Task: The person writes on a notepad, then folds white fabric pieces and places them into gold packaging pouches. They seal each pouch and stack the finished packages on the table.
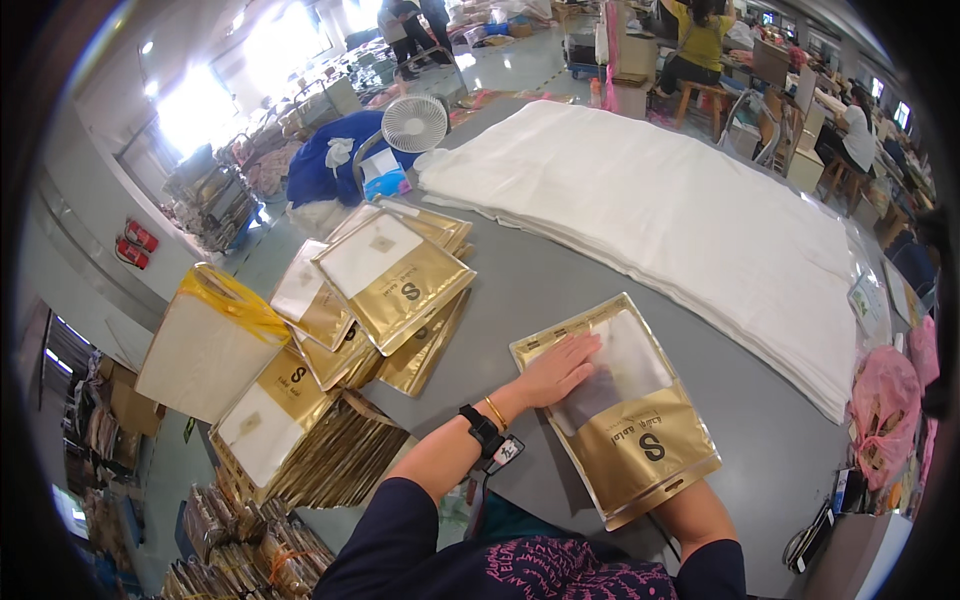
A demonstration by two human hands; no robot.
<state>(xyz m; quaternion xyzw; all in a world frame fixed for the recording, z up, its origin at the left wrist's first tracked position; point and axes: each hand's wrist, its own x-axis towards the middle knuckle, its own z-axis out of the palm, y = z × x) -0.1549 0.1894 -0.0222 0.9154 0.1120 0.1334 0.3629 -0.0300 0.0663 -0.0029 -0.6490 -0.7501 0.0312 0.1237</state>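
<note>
A gold plastic pouch with a clear window (645, 420) lies in front of me on the grey tabletop (495, 330). On its windowed part, near the far left corner, my left hand (559, 367) rests flat with the fingers extended. My right forearm reaches to the pouch's near edge; my right hand is hidden by the pouch, and a dark shape shows through the window. To the left lie several gold pouches with white contents (397, 277), overlapping on a pile. Beyond the pouch, a thick stack of white fabric (645, 187) spans the table.
A tall stack of gold pouches (337, 450) stands at the left table edge beside a board (202, 352) with yellow ties. A white fan (415, 124) is at the far edge. A pink bag (885, 412) hangs at right. Several people are in the background.
</note>
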